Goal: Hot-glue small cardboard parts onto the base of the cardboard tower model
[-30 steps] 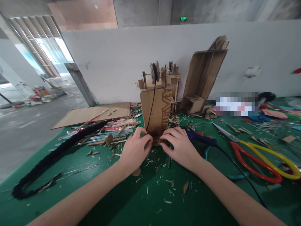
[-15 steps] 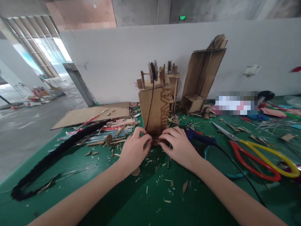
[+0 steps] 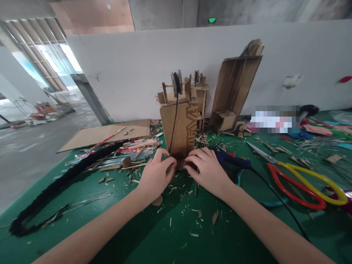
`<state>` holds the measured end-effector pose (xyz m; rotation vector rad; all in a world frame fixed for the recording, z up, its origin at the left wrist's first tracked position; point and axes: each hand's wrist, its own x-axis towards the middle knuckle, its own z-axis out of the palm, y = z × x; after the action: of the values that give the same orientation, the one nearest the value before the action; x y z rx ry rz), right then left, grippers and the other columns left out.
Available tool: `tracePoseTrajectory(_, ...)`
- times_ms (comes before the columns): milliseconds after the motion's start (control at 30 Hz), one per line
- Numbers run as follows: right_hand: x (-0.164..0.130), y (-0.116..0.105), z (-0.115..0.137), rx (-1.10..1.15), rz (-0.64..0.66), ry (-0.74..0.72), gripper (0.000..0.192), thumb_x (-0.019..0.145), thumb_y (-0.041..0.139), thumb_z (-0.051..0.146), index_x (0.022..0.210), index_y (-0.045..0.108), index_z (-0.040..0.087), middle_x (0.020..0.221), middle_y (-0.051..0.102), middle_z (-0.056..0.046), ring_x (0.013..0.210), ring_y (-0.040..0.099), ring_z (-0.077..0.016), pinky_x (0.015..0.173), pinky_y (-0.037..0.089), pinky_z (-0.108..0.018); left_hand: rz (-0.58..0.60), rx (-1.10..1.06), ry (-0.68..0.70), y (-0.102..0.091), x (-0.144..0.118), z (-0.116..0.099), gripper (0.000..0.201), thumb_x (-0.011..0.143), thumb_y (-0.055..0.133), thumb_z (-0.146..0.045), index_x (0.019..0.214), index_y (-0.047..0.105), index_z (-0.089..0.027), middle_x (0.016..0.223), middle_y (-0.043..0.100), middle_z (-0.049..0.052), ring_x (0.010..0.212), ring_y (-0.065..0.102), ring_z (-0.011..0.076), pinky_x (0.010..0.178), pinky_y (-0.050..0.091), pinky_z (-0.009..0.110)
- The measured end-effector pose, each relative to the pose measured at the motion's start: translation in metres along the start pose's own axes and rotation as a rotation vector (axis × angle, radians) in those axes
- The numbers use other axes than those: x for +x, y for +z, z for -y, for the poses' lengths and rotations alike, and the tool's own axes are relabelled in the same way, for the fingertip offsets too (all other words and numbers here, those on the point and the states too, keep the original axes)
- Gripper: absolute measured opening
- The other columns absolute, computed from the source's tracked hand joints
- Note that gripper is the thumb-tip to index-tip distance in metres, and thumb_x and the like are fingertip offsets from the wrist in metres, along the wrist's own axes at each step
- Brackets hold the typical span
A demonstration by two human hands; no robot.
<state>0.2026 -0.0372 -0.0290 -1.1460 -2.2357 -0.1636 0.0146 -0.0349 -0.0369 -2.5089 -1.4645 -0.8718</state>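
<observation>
— Green desk, white wall behind, and scraps are scattered all over the felt. What is being held at the middle?

— The foot of the upright cardboard tower is pinched from both sides. The left hand is closed on the lower left corner, where the black cord running down from the pulley ends; whether the cord itself is gripped cannot be told. The right hand is curled against the lower right corner, fingers pressed on the card.

— And what could be upset from here?

— The tower is tall and narrow and is steadied only at its base, so a sideways push could tip it into the smaller cardboard model just behind. A hard tug on the cord might pull the pulley off its thin stick.

— Anything near the right arm?

— The blue glue gun lies just beside the right wrist, its cable passing under the forearm; it could be dragged by an elbow. The scissors lie well apart, blades pointed toward the tower.
</observation>
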Motion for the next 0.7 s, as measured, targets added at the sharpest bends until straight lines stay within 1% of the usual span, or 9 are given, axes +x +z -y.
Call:
tracePoseTrajectory(133, -0.001, 0.001, -0.001, 0.037, -0.019, 0.03, 0.011, 0.083, 0.054, 0.024, 0.088, 0.063, 0.02, 0.095, 0.061, -0.004, 0.093, 0.046, -0.0204, 0.081, 0.036, -0.036, 0.003, 0.006, 0.001, 0.0, 0.0, 0.0, 0.016, 0.087, 0.044, -0.023, 0.087, 0.06, -0.021, 0.101, 0.042, 0.005, 0.074, 0.053, 0.0133, 0.068, 0.048, 0.03)
tracePoseTrajectory(267, -0.001, 0.003, -0.004, 0.092, -0.031, 0.072, 0.013, 0.083, 0.053, 0.025, 0.089, 0.065, 0.023, 0.098, 0.06, -0.005, 0.093, 0.047, -0.0211, 0.079, 0.037, -0.037, 0.004, 0.045, -0.022, 0.0, 0.0, -0.002, 0.016, 0.087, 0.044, -0.024, 0.086, 0.06, -0.021, 0.102, 0.043, 0.005, 0.07, 0.052, 0.0116, 0.065, 0.047, 0.028)
tracePoseTrajectory(433, 0.0, 0.002, -0.007, 0.187, -0.027, 0.164, 0.013, 0.082, 0.055, 0.025, 0.087, 0.067, 0.025, 0.101, 0.06, -0.005, 0.096, 0.048, -0.0228, 0.082, 0.038, -0.04, 0.017, 0.118, -0.052, -0.004, 0.002, -0.011, 0.018, 0.087, 0.042, -0.025, 0.086, 0.059, -0.021, 0.099, 0.044, 0.004, 0.064, 0.05, 0.0108, 0.06, 0.047, 0.027)
tracePoseTrajectory(533, 0.0, 0.0, -0.01, 0.231, -0.029, 0.183, 0.014, 0.082, 0.054, 0.026, 0.087, 0.067, 0.025, 0.101, 0.06, -0.004, 0.096, 0.049, -0.0222, 0.084, 0.037, -0.041, 0.02, 0.134, -0.054, -0.007, 0.004, -0.017, 0.017, 0.087, 0.042, -0.025, 0.085, 0.058, -0.02, 0.099, 0.044, 0.005, 0.063, 0.05, 0.0105, 0.061, 0.046, 0.027)
tracePoseTrajectory(700, 0.001, -0.003, -0.013, 0.292, 0.024, 0.194, 0.013, 0.082, 0.055, 0.027, 0.087, 0.066, 0.024, 0.1, 0.06, -0.004, 0.096, 0.051, -0.0223, 0.086, 0.035, -0.041, 0.055, 0.134, -0.054, -0.013, 0.006, -0.023, 0.017, 0.086, 0.042, -0.024, 0.081, 0.057, -0.02, 0.098, 0.043, 0.004, 0.057, 0.047, 0.0089, 0.056, 0.044, 0.026)
